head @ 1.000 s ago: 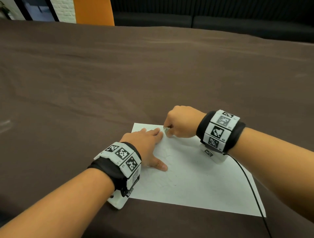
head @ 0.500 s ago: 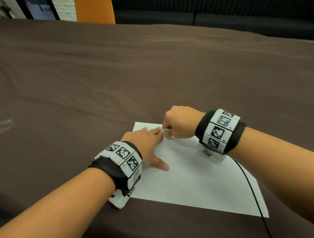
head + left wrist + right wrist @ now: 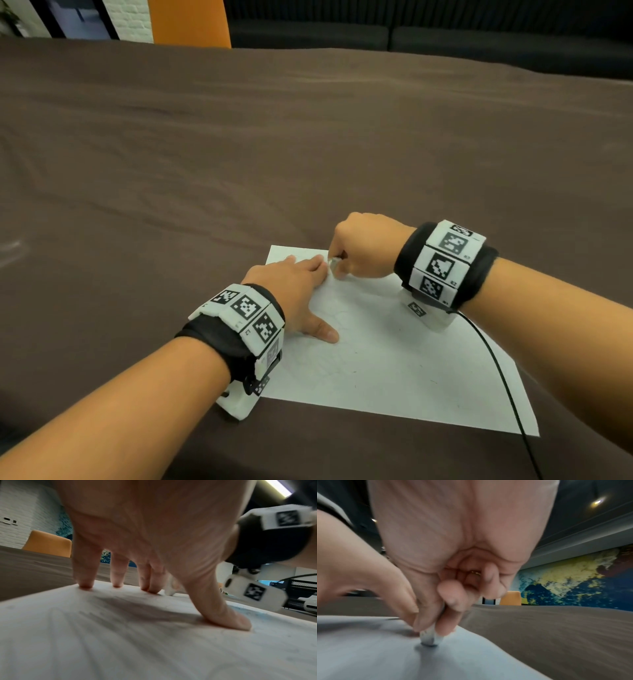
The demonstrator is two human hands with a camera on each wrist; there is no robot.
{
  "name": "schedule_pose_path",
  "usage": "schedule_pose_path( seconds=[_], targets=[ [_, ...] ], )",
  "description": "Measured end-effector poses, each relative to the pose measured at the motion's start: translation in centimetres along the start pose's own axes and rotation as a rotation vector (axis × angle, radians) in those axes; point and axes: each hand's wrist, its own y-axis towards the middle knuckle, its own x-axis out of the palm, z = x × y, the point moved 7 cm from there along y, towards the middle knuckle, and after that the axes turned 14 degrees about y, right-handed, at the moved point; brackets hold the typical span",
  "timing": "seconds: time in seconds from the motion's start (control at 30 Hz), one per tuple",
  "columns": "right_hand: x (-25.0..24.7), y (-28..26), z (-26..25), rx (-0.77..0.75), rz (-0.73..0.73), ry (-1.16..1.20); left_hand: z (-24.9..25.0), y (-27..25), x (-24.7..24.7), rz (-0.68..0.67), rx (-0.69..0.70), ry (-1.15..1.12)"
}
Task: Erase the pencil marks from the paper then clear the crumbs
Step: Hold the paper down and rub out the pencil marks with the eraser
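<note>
Eraser: only its tip shows below the right hand; the rest is buried in the pinch, and motion blur smears it. Head view: eraser a pale speck. Pencil marks too faint to read. Paper streaked with blur in the left wrist view, near edge cut off.

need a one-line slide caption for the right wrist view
Right hand pinches a small white eraser against the paper near its far edge, brown table cloth beyond.
</note>
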Motion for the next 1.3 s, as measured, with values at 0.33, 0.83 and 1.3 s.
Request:
schedule_pose_path(
  seconds=[0.33, 0.83, 1.3],
  targets=[
    [-1.6, 0.9, 3.2, 0.104, 0.082, 0.121, 0.0, 0.0, 0.1, -0.032, -0.002, 0.008],
    [1.4, -2.0, 0.8, 0.002, -0.176, 0.063, 0.0, 0.1, 0.2, -0.015, 0.004, 0.012],
    [2.6, -3.9, -2.0, -0.085, -0.147, -0.003, 0.0, 0.1, 0.0, 0.025, 0.006, 0.027]
  ],
)
